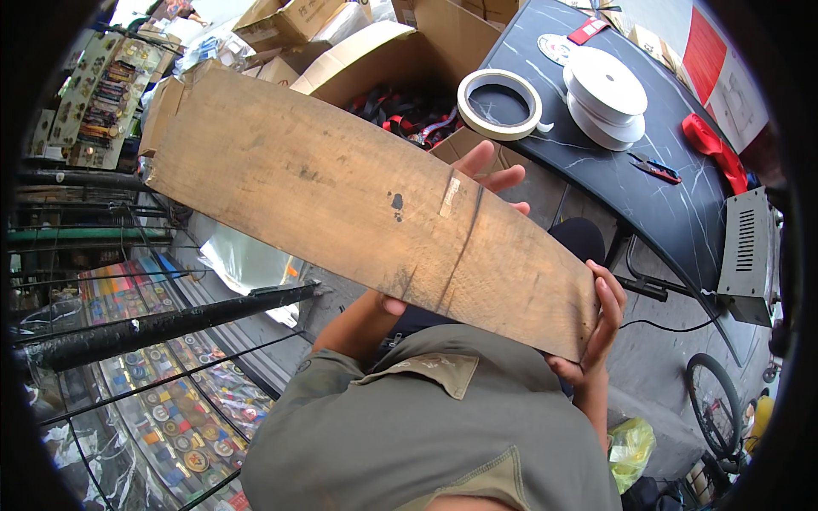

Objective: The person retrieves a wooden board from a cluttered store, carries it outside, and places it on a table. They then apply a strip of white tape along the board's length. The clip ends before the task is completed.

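Olive shirt [409,426], faintly lettered flap [458,376]; left hand [475,160], fingers spread, supports wooden board [341,192]; right hand [601,328] grips it.

From where I stand, the wooden board [341,192] hides most of the left hand [504,178]; only some fingers [475,159] and the thumb [394,306] poke out. It half covers a dark round shape [581,239] by the near edge of the tabletop [648,204], which I can't make out, and some straps [396,125] in the carton [349,55].

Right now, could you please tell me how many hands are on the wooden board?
2: the left hand, mostly hidden beneath the wooden board, and the right hand, gripping the board's right end.
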